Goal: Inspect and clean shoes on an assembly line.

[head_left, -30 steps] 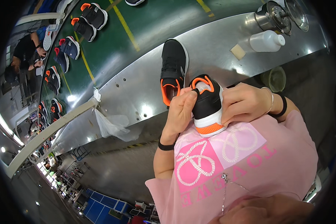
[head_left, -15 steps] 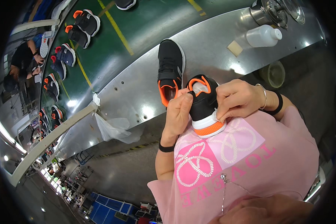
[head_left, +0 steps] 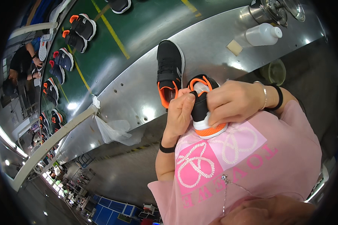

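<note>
A black sneaker (head_left: 200,108) with orange lining and a white and orange sole is held up against my pink shirt, its sole end nearest me. Whitish stuffing shows in its opening. My left hand (head_left: 180,114) is closed on the sneaker's left side, thumb near the collar. Across its right side lies my right hand (head_left: 233,102), fingers bent and pinched around a small white cloth (head_left: 207,119) at the sole's upper edge; the fingers hide most of the cloth. Another black sneaker (head_left: 169,65) with orange lining stands on the metal ledge, just beyond my left hand.
On the metal ledge (head_left: 135,88) are a yellowish pad (head_left: 234,48), a white bottle (head_left: 263,34) and a metal pot (head_left: 266,13). Several sneakers ride the green conveyor (head_left: 105,48). A plastic bag (head_left: 114,131) hangs from a pale rail (head_left: 56,140). A person (head_left: 24,62) works across the belt.
My right hand has shifted left and turned over the sneaker, covering more of its side. My left hand keeps its grip. Shoes on the conveyor have slid slightly to the left and nearer.
</note>
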Available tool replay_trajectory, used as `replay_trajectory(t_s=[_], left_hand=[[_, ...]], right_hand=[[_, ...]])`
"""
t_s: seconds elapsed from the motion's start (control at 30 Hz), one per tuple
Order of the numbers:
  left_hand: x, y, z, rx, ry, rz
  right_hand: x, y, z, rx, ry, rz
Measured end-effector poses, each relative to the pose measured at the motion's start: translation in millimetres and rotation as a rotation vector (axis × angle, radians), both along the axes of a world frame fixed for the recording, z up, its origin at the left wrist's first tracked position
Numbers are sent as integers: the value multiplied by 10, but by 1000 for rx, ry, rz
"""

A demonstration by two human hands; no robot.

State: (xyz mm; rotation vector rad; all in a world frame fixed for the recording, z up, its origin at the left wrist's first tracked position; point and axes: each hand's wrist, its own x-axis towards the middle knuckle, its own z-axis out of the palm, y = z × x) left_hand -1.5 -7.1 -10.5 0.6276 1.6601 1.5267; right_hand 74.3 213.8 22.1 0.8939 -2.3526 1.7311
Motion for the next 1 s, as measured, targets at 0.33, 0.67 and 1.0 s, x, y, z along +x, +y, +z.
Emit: replay_trajectory(t_s=[0.33, 0.67, 1.0], left_hand=[[21, -60, -45, 6, -106, 90], [7, -32, -45, -4, -95, 101], [-12, 42, 13, -4, -68, 93]], right_hand=[[125, 209, -171, -51, -106, -23], [241, 241, -324, -340, -412, -129], [182, 170, -269, -310, -397, 26]])
